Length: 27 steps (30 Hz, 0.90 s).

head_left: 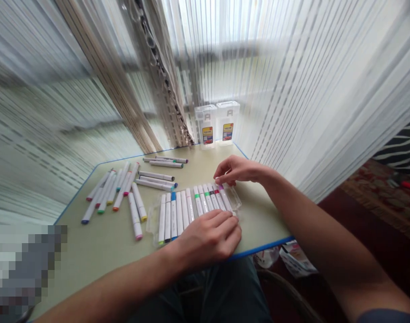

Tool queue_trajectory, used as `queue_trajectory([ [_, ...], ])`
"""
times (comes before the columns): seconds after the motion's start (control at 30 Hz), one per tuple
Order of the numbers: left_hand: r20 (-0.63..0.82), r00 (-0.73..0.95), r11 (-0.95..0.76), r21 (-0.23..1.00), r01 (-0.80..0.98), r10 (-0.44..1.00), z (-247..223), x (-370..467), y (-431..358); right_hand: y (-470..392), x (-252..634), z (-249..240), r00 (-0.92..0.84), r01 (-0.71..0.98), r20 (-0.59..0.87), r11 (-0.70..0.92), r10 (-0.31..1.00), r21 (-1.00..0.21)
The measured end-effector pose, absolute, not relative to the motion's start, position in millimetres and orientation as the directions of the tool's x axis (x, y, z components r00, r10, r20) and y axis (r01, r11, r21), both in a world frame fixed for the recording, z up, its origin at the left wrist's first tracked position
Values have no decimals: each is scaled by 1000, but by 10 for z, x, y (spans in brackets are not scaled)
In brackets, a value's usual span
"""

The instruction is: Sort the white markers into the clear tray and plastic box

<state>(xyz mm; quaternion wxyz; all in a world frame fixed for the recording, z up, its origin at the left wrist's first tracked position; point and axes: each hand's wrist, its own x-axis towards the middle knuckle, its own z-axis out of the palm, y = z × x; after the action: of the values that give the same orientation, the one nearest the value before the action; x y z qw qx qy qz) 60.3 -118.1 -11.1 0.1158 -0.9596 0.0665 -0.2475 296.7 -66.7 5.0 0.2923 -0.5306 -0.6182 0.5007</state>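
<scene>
Clear marker case (236, 202) steadied on the table (100, 251) by the flat, empty left hand (208, 237); right hand (238, 170) fingertips pinched a purple-capped marker (225, 197) into its row

White markers (191, 207) with green, blue, pink, red and purple caps in a clear tray (153, 220); pale green table (100, 246) edged blue; clear boxes (217, 123) with yellow-red labels; white striped curtains (309, 89); zebra-striped cloth (405, 146)

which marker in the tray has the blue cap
The blue-capped marker, third from the tray's left end; its neighbours on both sides show pale or dark caps.
</scene>
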Motion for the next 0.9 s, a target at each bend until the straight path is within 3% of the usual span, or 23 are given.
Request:
queue_trajectory([
  [0.27, 508, 842, -968, -245, -59, -180, -100, 612, -1193, -701, 2926, 113, -168, 557, -158, -38, 973, -829],
  [0.53, 434, 888, -970, -238, -47, -150, -117, 603, -1194, -730, 2903, 159, -149, 710, -109, 29, 983, -704],
  [0.9, 476, 864, -966, -256, -44, -165, -120, 612, -1193, -724, 2923, 161, -175, 716, -121, 42, 977, -697],
])
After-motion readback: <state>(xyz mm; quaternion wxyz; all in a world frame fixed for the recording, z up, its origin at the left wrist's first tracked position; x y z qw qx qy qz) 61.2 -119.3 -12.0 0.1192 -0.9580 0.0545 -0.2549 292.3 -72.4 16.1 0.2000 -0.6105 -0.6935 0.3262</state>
